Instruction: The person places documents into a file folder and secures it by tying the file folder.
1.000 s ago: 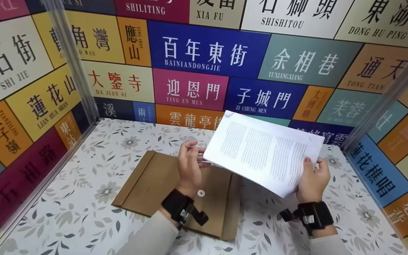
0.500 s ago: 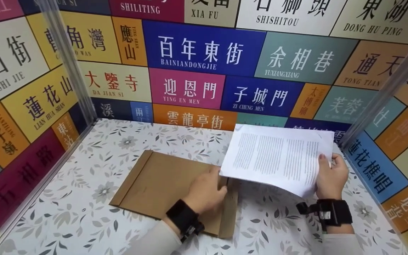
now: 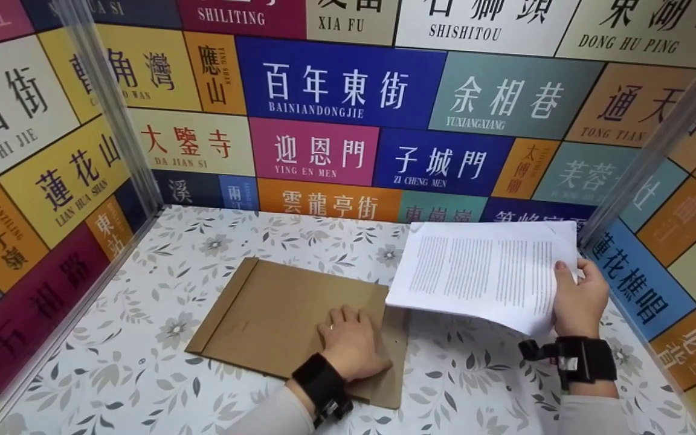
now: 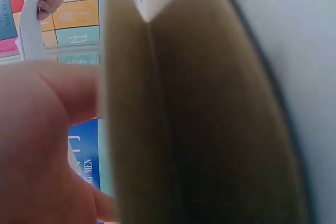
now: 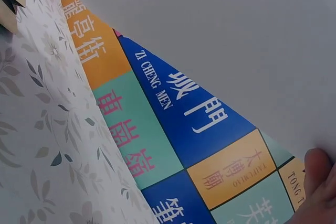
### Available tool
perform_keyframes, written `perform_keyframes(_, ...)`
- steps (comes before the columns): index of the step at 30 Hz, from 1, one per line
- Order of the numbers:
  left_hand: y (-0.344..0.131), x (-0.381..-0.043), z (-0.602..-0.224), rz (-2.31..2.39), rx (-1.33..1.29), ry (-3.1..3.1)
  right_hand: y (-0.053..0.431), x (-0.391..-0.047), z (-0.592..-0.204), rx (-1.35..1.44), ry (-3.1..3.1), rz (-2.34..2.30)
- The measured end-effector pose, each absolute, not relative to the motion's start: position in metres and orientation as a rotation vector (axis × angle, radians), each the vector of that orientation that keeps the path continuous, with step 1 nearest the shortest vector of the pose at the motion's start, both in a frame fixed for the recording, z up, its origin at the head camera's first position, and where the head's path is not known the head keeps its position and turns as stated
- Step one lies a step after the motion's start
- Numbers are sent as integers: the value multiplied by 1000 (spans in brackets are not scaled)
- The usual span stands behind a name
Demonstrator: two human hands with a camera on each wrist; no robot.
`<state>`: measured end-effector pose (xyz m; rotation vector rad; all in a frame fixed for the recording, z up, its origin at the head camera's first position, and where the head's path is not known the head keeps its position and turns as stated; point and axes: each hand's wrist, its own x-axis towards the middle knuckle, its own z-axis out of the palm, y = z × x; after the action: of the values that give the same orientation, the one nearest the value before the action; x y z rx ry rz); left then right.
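Observation:
In the head view a brown kraft paper document envelope (image 3: 275,308) lies flat on the table. My left hand (image 3: 353,347) rests on its right part, fingers relaxed across the top and thumb near the right-hand flap (image 3: 393,362). The left wrist view looks from close up at the envelope's folded brown side (image 4: 173,108), which gapes apart. To the right, my right hand (image 3: 582,302) pinches a stack of printed white sheets (image 3: 475,266) by its right edge, thumb on top. The sheets hang tilted above the table. Their plain underside (image 5: 220,35) fills much of the right wrist view.
A white table (image 3: 106,338) with a grey leaf pattern carries everything. Walls of coloured panels with Chinese lettering (image 3: 342,84) close in the back and both sides. Clear strips (image 3: 121,115) run down the wall corners.
The left hand has left the sheets and come down onto the envelope, covering its round button. The right hand has carried the sheets to the right, and they now lie flatter.

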<state>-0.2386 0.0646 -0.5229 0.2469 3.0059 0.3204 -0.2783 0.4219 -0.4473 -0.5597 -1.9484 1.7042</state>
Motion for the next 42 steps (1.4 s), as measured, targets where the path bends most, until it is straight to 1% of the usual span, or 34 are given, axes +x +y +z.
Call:
perform_keyframes(6, 66, -241, -523, 335, 212, 2976, 426, -279, -445, -579, -1966, 1737)
perform_keyframes(10, 69, -240, -521, 424, 250, 3001, 429, -277, -442, -568, -1978, 1768)
perform_keyframes(19, 72, -244, -509, 468, 384, 3140, 435, -271, -438, -395, -1970, 1918)
perform_keyframes(29, 54, -257, -499, 789, 449, 3257, 403, -282, -452, -232, -2144, 1779)
perform_keyframes(32, 49, -260, -498, 852, 454, 3245, 398, -281, -452, -178, -2149, 1837)
perform_keyframes(37, 47, -262, -497, 827, 459, 3260, 395, -279, -451, -134, -2191, 1916)
perform_keyframes(42, 49, -260, -496, 777, 445, 3232, 386, -283, -456, -141, -2244, 1859)
